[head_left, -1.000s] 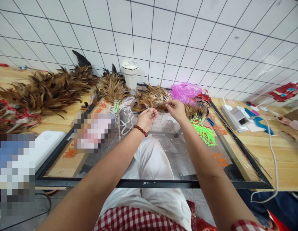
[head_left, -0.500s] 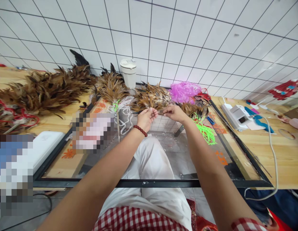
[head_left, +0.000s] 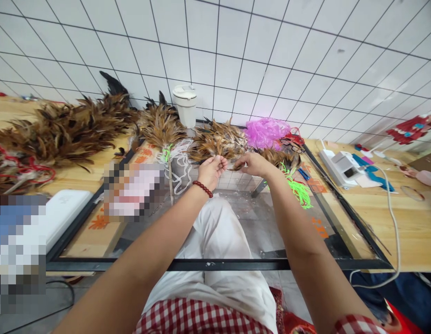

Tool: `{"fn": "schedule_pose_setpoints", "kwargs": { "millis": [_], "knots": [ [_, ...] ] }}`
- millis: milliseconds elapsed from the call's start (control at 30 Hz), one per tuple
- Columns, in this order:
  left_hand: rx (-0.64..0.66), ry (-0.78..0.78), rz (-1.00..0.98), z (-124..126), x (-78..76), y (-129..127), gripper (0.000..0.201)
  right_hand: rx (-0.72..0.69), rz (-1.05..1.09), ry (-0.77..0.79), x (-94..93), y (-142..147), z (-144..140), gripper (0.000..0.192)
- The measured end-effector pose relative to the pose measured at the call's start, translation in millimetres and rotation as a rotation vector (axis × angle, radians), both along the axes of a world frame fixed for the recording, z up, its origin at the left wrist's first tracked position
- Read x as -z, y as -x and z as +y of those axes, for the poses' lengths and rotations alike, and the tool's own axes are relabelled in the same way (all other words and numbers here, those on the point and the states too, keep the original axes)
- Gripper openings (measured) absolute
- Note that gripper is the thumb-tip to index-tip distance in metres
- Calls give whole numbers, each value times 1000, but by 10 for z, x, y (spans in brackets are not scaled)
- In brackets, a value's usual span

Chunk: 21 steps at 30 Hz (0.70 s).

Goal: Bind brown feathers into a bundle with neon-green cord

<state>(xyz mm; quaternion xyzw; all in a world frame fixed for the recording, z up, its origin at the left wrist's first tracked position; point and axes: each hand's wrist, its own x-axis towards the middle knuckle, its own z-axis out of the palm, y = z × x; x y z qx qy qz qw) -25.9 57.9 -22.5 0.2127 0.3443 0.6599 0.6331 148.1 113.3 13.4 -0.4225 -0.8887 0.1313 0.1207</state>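
Observation:
My left hand [head_left: 211, 170], with a red bead bracelet on the wrist, is cupped palm-up at the near edge of a loose heap of brown feathers [head_left: 218, 140] and holds a small bunch of them by the quills. My right hand [head_left: 252, 163] pinches a single brown feather [head_left: 236, 166] just to the right of the left fingertips. Both hands hover over the far part of a glass tabletop [head_left: 257, 222] in a black frame.
A large pile of brown feathers [head_left: 62, 127] covers the wooden table at the left. A bound feather duster [head_left: 163, 127] lies beside a white lidded cup [head_left: 186, 105]. Pink plastic [head_left: 266, 132], neon green cord [head_left: 299, 190] and a white device with cable [head_left: 342, 168] lie right.
My right hand has pulled a feather out of the heap and drawn it down and left toward my left hand. The left hand has stayed in place.

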Motion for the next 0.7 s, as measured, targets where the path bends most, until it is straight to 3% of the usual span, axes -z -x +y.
{"fn": "schedule_pose_setpoints", "kwargs": {
  "millis": [133, 267, 333, 467, 700],
  "knots": [
    [-1, -8, 1, -7, -1, -1, 14, 168, 267, -8, 6, 44, 15, 7],
    [5, -11, 5, -18, -1, 2, 14, 382, 800, 249, -41, 36, 31, 13],
    [15, -6, 11, -25, -7, 3, 13, 433, 960, 384, -66, 52, 23, 17],
    [28, -8, 20, -41, -33, -2, 8, 392, 1108, 521, -90, 146, -19, 26],
    [89, -8, 56, -73, -67, -15, 13, 340, 1186, 468, -109, 333, -101, 24]
  ]
}}
